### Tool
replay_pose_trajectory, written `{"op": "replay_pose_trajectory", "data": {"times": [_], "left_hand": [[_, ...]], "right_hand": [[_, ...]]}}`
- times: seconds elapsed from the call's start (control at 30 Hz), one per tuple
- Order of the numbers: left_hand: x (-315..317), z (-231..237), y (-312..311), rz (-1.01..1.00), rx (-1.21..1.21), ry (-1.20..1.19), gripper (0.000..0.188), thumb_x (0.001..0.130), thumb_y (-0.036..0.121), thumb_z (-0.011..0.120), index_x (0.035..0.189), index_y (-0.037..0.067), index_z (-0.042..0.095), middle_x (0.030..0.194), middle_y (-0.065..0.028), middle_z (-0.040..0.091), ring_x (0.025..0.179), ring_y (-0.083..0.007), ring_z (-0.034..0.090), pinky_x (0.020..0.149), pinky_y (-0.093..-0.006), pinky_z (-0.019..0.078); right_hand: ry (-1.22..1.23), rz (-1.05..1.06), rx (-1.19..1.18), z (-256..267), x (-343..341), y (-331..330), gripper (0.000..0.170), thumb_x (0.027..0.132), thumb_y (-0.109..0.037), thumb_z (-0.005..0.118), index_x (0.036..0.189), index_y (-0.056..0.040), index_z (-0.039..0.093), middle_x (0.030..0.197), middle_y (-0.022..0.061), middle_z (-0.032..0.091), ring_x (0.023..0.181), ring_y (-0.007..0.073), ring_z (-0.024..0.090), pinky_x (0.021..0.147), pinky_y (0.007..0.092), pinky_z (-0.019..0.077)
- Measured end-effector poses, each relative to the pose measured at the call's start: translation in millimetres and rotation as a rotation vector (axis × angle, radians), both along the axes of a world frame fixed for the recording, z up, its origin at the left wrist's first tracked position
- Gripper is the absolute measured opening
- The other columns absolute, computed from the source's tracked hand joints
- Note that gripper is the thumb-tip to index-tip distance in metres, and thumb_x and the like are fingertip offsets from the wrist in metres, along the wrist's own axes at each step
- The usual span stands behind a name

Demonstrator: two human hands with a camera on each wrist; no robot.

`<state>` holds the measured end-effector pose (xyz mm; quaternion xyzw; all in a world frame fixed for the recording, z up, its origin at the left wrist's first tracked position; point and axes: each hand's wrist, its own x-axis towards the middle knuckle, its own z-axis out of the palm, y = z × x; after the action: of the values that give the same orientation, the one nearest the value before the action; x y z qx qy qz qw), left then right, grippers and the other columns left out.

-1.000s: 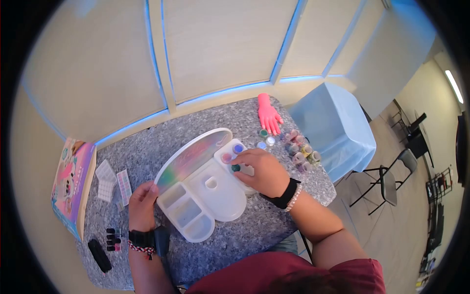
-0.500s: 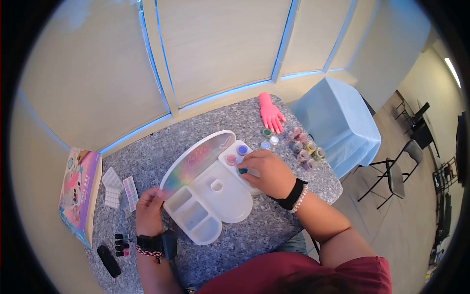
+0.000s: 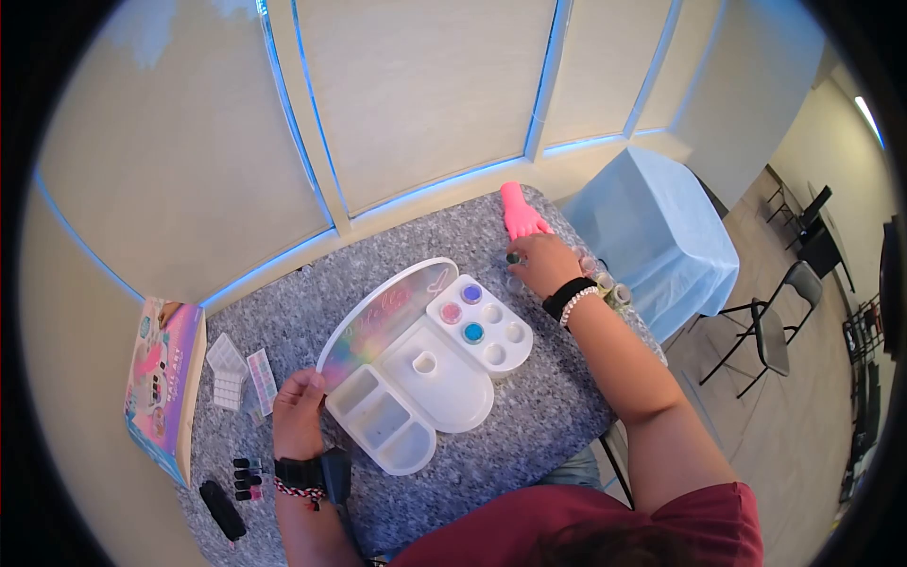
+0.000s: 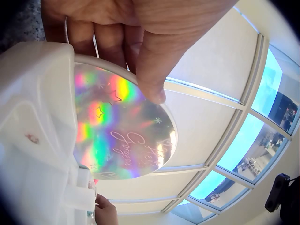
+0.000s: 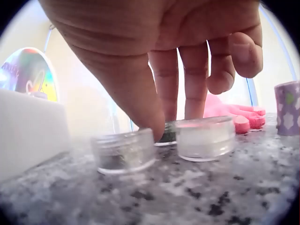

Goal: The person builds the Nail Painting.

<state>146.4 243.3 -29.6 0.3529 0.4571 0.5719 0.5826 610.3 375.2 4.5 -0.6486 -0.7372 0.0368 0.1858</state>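
Right hand [image 3: 550, 265] at the far side of the table [image 3: 283, 283], beside a pink model hand [image 3: 520, 213]; its thumb and first fingers pinch a small dark-green pot [image 5: 169, 135], which lies behind two clear pots [image 5: 124, 153] [image 5: 206, 140] in the right wrist view; whether its base bears on the table or is just lifted cannot be told. Left hand [image 3: 298, 416] grasps the near end of a mirrored panel [image 4: 117, 136], thumb over the front face and fingers behind the rim; the panel rises along the back of a white tray [image 3: 463, 397]; pink [image 3: 451, 313], violet [image 3: 471, 294] and teal [image 3: 473, 333] pots occupy three of the tray's six round wells, the other three being bare. Handling (judged): the green pot is probably light and stiff, its smooth clear wall somewhat slippery; it is best taken across the side wall, at opposite points, with a light, level pinch; a grip on the lid alone might loosen it; the panel, likely thin and easily smudged, is better held by its rim.
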Motion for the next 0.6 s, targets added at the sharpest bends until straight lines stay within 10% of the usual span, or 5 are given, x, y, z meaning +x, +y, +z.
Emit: {"op": "replay_pose_trajectory", "data": {"times": [0.6], "left_hand": [[-8, -10, -1, -0.066, 0.035, 0.015, 0.020, 0.110, 0.022, 0.072, 0.122, 0.005, 0.072, 0.121, -0.0084, 0.079, 0.111, -0.0192, 0.073, 0.103, -0.0378, 0.0557]], "right_hand": [[0.264, 0.281, -0.070, 52, -46, -77, 0.025, 0.083, -0.021, 0.089, 0.098, -0.0052, 0.078, 0.096, 0.0117, 0.077, 0.099, 0.0333, 0.073, 0.094, 0.0448, 0.0555]]}}
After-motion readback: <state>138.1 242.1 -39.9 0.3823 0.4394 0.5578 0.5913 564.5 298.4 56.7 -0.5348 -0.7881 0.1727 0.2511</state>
